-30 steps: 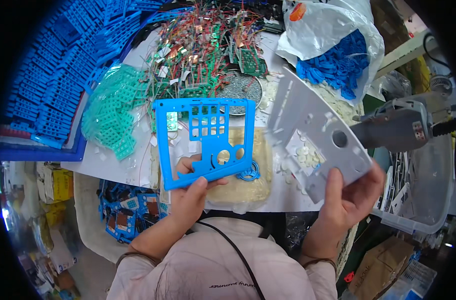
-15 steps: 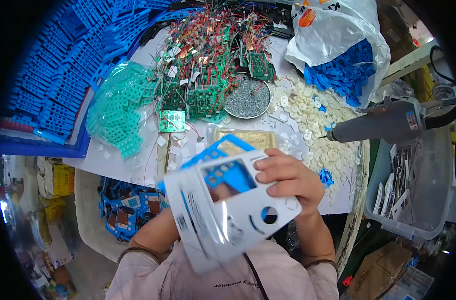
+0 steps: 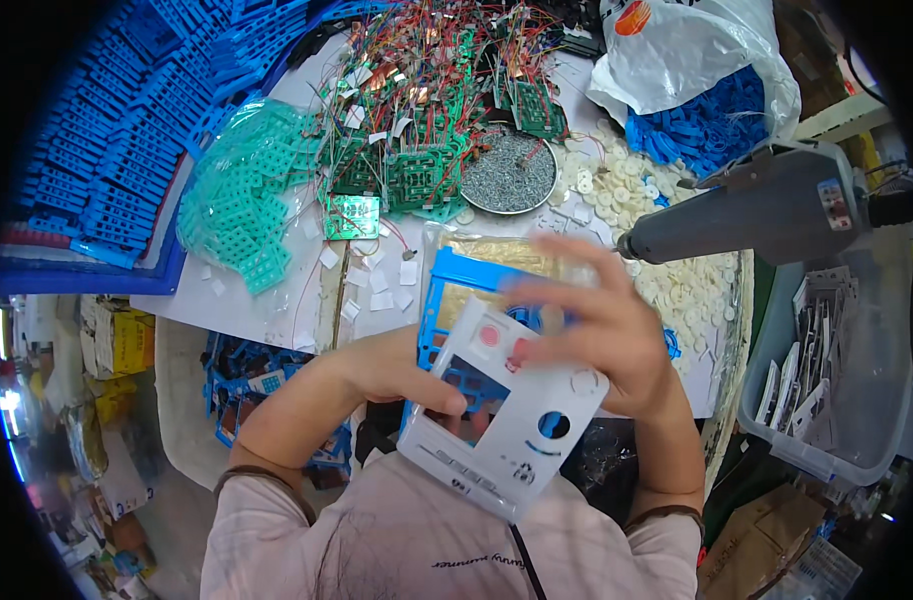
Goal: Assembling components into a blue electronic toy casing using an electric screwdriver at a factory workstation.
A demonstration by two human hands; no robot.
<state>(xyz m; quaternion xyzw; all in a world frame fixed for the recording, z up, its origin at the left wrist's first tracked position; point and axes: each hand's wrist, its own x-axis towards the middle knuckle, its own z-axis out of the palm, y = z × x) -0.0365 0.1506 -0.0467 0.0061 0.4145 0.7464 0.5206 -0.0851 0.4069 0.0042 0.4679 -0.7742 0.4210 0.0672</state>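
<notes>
A white plastic casing panel (image 3: 537, 400) with a rectangular window and a round hole is tilted in front of my chest. Behind its upper left part lies a blue plastic frame (image 3: 467, 268). My left hand (image 3: 402, 375) is closed on the panel's left side, its thumb at the window; its other fingers are mostly hidden behind the parts. Over the panel's upper right edge, my right hand (image 3: 612, 335) has its fingers spread and blurred by motion. Whether those fingers touch the panel or the frame, I cannot tell.
A grey electric screwdriver (image 3: 757, 210) juts in from the right. Wired circuit boards (image 3: 422, 180), a dish of screws (image 3: 507, 175), pale discs (image 3: 617, 175) and bagged green keypads (image 3: 242, 190) cover the table. Blue frames (image 3: 127, 150) are stacked left; a clear bin (image 3: 827, 455) stands right.
The white panel has turned and shifted right, with the blue frame now more upright behind it. My left hand has come into view at the window. My right hand's fingers have loosened and spread.
</notes>
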